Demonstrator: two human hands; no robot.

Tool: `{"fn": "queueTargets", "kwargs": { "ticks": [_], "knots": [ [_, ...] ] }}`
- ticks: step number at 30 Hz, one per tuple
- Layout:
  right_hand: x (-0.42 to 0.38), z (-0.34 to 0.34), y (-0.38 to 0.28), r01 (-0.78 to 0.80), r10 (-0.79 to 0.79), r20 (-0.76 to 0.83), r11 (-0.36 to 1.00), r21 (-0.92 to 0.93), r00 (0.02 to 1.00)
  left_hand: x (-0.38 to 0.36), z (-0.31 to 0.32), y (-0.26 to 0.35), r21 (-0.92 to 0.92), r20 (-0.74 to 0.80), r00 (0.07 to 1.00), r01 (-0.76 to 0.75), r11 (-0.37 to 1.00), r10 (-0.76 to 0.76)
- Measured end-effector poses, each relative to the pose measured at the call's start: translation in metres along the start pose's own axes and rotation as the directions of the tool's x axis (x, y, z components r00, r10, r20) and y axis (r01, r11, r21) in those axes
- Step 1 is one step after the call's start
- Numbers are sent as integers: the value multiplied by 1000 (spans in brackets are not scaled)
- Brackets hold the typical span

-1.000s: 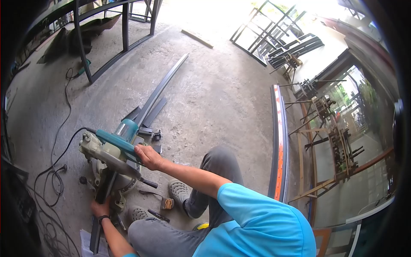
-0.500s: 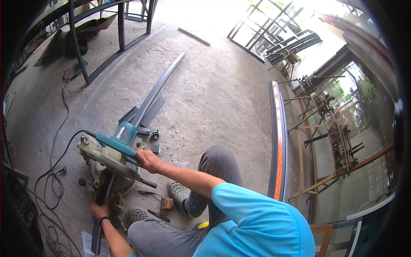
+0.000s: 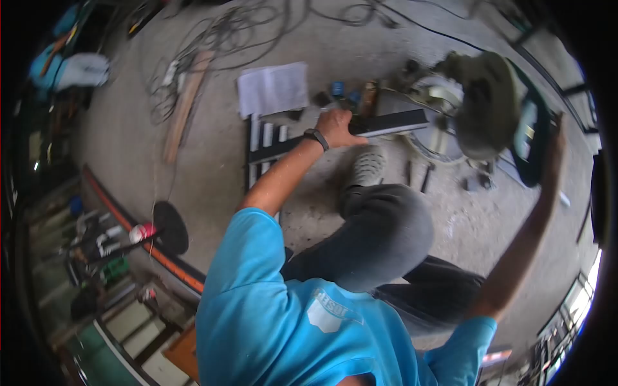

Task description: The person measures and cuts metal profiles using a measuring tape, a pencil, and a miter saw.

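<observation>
My left hand (image 3: 336, 128) is closed around a dark metal bar (image 3: 396, 121), whose near-side length passes back under the wrist. The bar's far end lies over the base of a miter saw (image 3: 440, 138), short of its round blade guard (image 3: 487, 106). At the right, my right hand (image 3: 556, 134) is on the saw's teal handle (image 3: 532, 132); its fingers are blurred and partly hidden. Several more dark and light bars (image 3: 253, 138) lie on the floor under the held bar. Printed paper sheets (image 3: 273, 89) rest just beyond them.
Tangled cables (image 3: 241, 35) spread across the floor at the top. A wooden plank (image 3: 185, 106) and a long orange-striped bar (image 3: 170, 264) lie to the left. My shoe (image 3: 370, 166) is close to the held bar. Small offcuts (image 3: 477, 183) sit beside the saw.
My view has swung round to the left and down, bringing the paper, plank and cables into sight. The held bar's end now shows beside the blade guard. Both hands keep their places.
</observation>
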State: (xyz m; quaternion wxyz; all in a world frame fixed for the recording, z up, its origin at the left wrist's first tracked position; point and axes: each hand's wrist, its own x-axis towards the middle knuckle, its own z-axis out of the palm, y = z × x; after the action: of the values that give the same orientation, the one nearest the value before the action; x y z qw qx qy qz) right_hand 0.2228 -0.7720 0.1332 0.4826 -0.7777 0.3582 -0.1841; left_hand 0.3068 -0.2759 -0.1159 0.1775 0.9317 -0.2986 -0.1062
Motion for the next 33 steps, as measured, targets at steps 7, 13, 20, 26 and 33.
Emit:
{"fn": "queueTargets", "kwargs": {
  "ticks": [7,13,20,26,33],
  "knots": [
    [-37,-9,-67,502,-397,-540,863,55,742,-181,-110,-160,-153,-62,688,710,688,-723],
    [-102,-45,185,377,-113,-835,919,119,538,-249,-74,-260,182,77,454,869,460,-888],
    [-240,103,328,-508,658,-229,719,474,717,-300,39,-369,-23,321,280,957,288,-905],
    [-223,170,293,-619,665,82,633,465,742,-211,-5,-257,-329,-220,559,729,600,-799],
    [-239,196,269,-600,577,201,796,76,792,14,68,42,-538,0,981,-164,827,194]
  ]
}}
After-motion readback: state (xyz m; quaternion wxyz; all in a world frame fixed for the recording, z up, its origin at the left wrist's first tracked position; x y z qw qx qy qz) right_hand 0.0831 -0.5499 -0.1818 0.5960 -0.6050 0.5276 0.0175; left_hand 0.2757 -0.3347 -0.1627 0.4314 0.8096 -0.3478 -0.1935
